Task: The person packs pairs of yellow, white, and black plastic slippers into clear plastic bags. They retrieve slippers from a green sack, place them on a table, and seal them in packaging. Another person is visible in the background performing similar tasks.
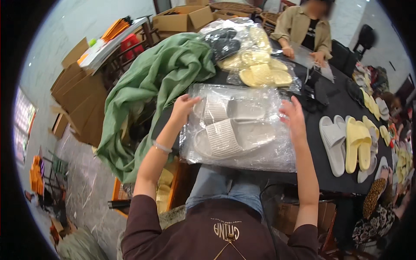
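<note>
Head view: the left hand [184, 106] pinches the upper left edge of a clear plastic bag [238, 128] holding a pair of pale grey slippers [229, 130], its grip closed on the film. The right hand [292, 115] rests with fingers spread loosely on the bag's right edge. The bag lies flat on the black table [333, 182], between a green cloth [160, 73] and loose grey and yellow slippers [349, 143].
</note>
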Demonstrator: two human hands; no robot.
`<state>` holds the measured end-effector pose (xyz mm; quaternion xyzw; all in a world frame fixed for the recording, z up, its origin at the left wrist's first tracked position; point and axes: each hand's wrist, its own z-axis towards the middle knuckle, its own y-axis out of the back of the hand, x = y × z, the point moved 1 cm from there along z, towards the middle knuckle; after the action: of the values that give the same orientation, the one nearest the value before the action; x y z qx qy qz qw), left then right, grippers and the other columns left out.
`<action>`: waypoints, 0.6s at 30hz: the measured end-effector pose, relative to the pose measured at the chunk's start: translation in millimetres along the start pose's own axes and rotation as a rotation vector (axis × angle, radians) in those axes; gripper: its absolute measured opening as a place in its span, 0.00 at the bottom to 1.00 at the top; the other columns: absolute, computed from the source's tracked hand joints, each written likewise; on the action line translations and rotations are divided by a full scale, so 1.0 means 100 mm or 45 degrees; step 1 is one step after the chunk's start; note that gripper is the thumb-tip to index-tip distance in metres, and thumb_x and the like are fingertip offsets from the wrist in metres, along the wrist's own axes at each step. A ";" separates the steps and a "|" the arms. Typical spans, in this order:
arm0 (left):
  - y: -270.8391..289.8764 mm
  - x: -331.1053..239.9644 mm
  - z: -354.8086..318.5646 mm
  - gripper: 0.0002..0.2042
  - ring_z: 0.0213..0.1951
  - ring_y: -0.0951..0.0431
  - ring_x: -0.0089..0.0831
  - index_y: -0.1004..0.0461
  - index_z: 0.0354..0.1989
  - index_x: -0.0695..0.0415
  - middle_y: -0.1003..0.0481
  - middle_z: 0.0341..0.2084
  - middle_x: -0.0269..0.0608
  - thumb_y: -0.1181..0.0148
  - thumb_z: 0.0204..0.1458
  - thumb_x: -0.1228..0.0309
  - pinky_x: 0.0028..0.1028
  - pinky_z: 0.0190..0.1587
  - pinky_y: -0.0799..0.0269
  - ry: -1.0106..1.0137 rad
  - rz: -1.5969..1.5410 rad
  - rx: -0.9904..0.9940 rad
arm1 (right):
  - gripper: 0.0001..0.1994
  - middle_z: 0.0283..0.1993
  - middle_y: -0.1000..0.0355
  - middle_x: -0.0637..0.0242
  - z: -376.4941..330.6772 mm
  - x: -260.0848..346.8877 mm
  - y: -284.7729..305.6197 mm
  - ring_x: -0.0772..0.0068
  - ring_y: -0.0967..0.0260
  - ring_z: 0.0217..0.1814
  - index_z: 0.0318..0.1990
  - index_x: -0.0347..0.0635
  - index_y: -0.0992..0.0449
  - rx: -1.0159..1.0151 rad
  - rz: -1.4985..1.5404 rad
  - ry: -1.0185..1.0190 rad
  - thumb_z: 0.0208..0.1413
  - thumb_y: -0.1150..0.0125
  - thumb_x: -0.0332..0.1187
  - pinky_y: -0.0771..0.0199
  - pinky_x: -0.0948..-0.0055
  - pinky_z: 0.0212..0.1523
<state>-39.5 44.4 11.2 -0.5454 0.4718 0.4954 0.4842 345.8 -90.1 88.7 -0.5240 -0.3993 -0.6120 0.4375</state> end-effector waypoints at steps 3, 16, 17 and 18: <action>-0.09 -0.06 -0.40 0.29 0.54 0.31 0.37 0.34 0.55 0.67 0.33 0.54 0.49 0.31 0.46 0.67 0.32 0.56 0.36 -0.563 0.491 -0.208 | 0.27 0.58 0.32 0.58 -0.18 -0.24 0.32 0.70 0.32 0.55 0.64 0.37 0.40 -0.025 -0.494 0.118 0.57 0.41 0.31 0.31 0.72 0.53; -0.04 -0.22 -2.16 0.13 0.20 0.26 0.27 0.27 0.38 0.64 0.26 0.22 0.42 0.39 0.56 0.65 0.28 0.25 0.33 0.148 0.832 0.029 | 0.24 0.37 0.23 0.63 0.16 -0.20 0.36 0.79 0.30 0.37 0.52 0.30 0.28 0.554 -0.428 -0.321 0.62 0.45 0.46 0.30 0.78 0.40; -0.04 -0.24 -2.12 0.12 0.17 0.29 0.23 0.28 0.36 0.63 0.27 0.20 0.40 0.40 0.57 0.65 0.25 0.21 0.35 0.152 0.697 0.053 | 0.23 0.35 0.23 0.64 0.16 -0.13 0.36 0.79 0.30 0.36 0.51 0.30 0.27 0.621 -0.343 -0.393 0.62 0.44 0.45 0.30 0.78 0.40; -0.02 -0.25 -2.10 0.11 0.15 0.32 0.20 0.29 0.34 0.62 0.28 0.18 0.37 0.41 0.58 0.65 0.23 0.18 0.38 0.162 0.563 0.076 | 0.22 0.34 0.23 0.64 0.12 -0.07 0.35 0.79 0.30 0.35 0.49 0.30 0.26 0.692 -0.256 -0.472 0.62 0.44 0.44 0.31 0.79 0.39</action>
<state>-21.0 -164.0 44.4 -0.4443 0.6240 0.5398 0.3490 382.9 -88.1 84.5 -0.4487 -0.6700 -0.4178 0.4185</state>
